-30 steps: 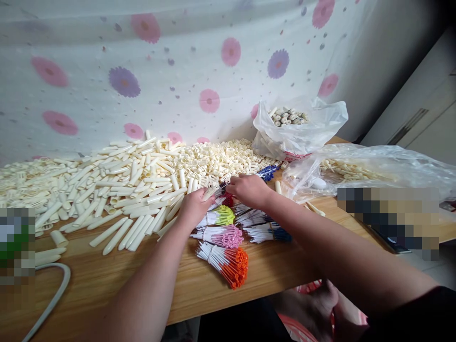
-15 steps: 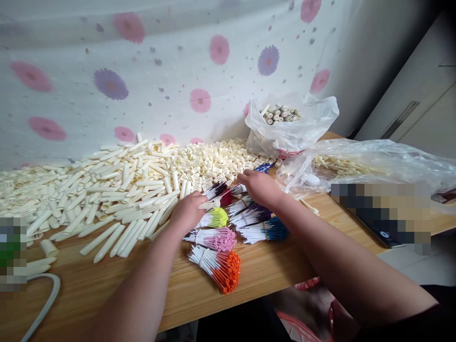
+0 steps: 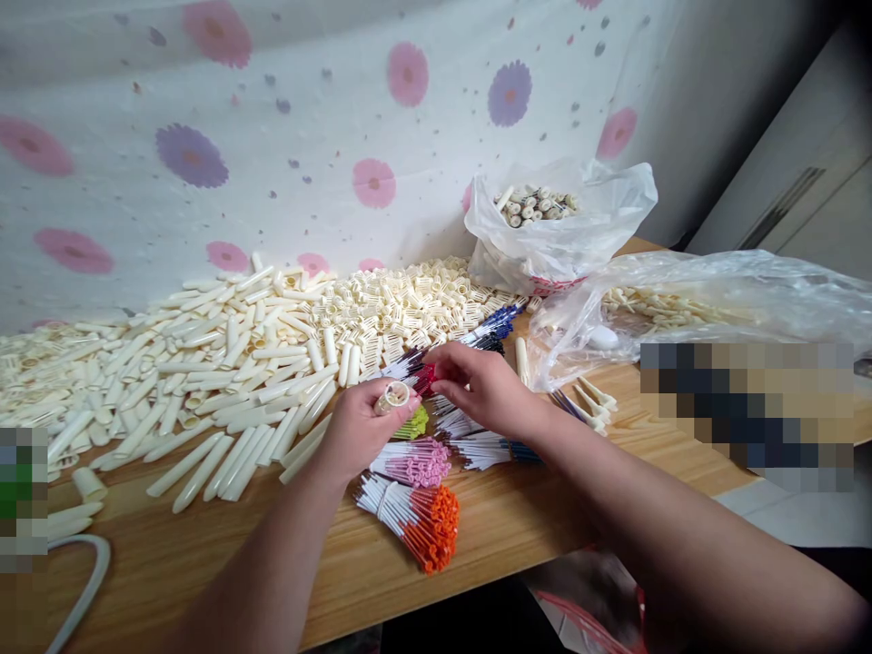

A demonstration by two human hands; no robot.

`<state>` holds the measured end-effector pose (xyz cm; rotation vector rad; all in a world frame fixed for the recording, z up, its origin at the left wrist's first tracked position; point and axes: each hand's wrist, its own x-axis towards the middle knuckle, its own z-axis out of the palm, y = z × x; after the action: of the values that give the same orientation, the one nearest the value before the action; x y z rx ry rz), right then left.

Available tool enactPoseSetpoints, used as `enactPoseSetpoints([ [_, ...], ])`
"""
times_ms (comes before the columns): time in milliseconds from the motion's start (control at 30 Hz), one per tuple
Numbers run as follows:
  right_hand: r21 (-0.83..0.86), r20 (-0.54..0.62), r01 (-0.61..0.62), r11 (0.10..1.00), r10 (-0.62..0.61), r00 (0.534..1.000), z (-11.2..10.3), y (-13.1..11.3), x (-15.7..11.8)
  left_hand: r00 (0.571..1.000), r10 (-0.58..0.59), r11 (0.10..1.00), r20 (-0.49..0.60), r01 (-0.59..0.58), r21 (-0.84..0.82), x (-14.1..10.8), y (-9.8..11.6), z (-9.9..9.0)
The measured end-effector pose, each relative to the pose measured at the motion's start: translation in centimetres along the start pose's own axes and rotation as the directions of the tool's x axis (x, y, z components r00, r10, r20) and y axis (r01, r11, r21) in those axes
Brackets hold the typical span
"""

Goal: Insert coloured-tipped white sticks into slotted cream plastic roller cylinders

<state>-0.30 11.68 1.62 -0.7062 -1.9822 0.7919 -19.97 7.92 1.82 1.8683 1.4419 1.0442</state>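
My left hand (image 3: 361, 425) is closed on a cream plastic tube (image 3: 393, 397), its round open end facing up. Just right of it, my right hand (image 3: 473, 380) hovers with bent fingers above the refill bundles; whether anything is between its fingertips is too small to tell. Beneath and around both hands lie bundles of thin white refills with coloured tips: lime (image 3: 412, 423), pink (image 3: 417, 461), orange (image 3: 436, 527), red (image 3: 425, 380) and blue (image 3: 500, 322). Cream pen barrels (image 3: 272, 363) are heaped left of my left hand.
Small cream clip parts (image 3: 409, 300) are piled at the back. A white plastic bag (image 3: 559, 236) of parts stands back right, beside a clear bag (image 3: 715, 300). Loose cream pieces (image 3: 594, 404) lie right of my right hand. A white cable (image 3: 88, 590) curves at the left front.
My right hand has come down and nearer to my left hand. The tube in my left hand has turned its open end upward. Loose cream pieces at the right are now more exposed.
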Motion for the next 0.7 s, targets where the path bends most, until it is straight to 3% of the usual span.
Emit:
enactPoseSetpoints([
  [67, 0.224, -0.015, -0.071, 0.972, 0.076, 0.997, 0.1, 0.4, -0.1, 0.999, -0.029, 0.997, -0.028, 0.027, -0.068, 0.0, 0.2, 0.1],
  [133, 0.323, 0.006, -0.081, 0.943, 0.084, 0.996, 0.1, 0.7, -0.2, 0.999, -0.041, 0.994, -0.035, 0.037, -0.101, 0.0, 0.3, 0.0],
  [467, 0.298, -0.023, 0.051, 0.953, -0.046, 0.999, -0.2, 0.2, -0.5, 0.998, 0.039, 0.971, 0.057, -0.025, -0.236, -0.2, 0.8, 0.2],
  [700, 0.120, 0.011, 0.327, 0.938, -0.330, 0.944, -1.1, -0.9, -0.6, 0.984, 0.142, 0.968, 0.105, -0.117, -0.222, -0.3, 0.4, -0.1],
])
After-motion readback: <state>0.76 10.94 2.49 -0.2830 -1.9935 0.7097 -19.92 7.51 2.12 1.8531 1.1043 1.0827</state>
